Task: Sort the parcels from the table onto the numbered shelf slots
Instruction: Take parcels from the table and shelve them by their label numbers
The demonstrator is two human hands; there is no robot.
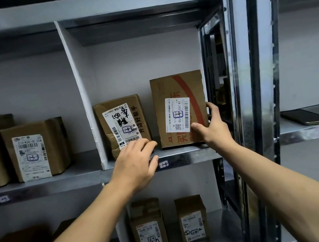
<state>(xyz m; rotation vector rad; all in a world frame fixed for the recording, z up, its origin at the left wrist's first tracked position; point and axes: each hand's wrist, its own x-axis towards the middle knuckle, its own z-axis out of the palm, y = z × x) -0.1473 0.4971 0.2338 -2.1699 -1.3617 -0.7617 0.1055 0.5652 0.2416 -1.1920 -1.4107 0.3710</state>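
Two cardboard parcels stand upright in the slot tagged 1-4 (163, 164). The taller parcel (176, 88), with a red stripe and a white label marked 1-4, is on the right. My right hand (213, 124) grips its lower right corner, thumb on the front face and fingers round the right side. The crumpled parcel (122, 125) to its left also bears a 1-4 label. My left hand (135, 163) rests at this parcel's lower front, fingers curled against it at the shelf edge; a firm grip is not clear.
A white divider (86, 103) separates slot 1-4 from the left slot, where a parcel marked 1-3 (32, 150) stands. Two small parcels (150, 234) sit on the shelf below. A metal upright (247, 85) borders the right. A phone (306, 117) lies on the neighbouring shelf.
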